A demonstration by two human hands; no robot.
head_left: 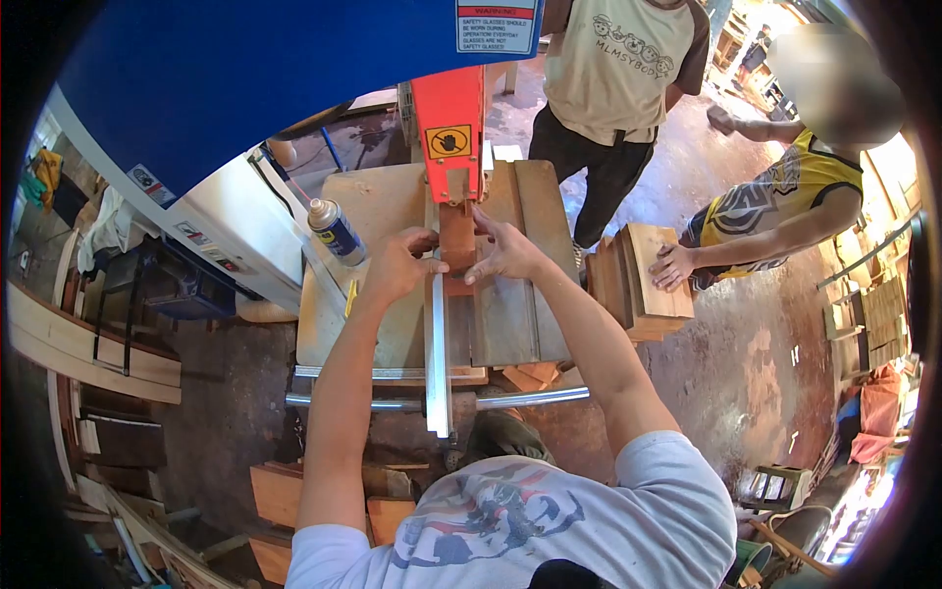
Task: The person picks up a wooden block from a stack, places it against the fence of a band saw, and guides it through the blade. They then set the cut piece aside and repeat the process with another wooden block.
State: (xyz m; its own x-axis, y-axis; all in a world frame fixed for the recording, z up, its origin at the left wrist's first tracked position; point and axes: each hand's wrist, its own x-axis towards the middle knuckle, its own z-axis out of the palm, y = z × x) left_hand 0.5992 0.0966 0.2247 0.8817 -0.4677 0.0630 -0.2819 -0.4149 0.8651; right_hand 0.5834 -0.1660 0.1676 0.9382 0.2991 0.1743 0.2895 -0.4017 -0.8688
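Note wooden block [456, 234] just above centre of frame, below red blade guard [444, 98], between left hand [400, 263] and right hand [506, 250], both at its sides, cannot tell whether clamped; judge stiff, moderately light, barely slippery, best held by side faces.

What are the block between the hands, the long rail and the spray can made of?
Block: probably bare wood; reddish-brown and matte.
Rail: likely bare metal; silvery, with bright highlights.
Spray can: probably painted metal; glossy blue and yellow, though the coating hides what's beneath.
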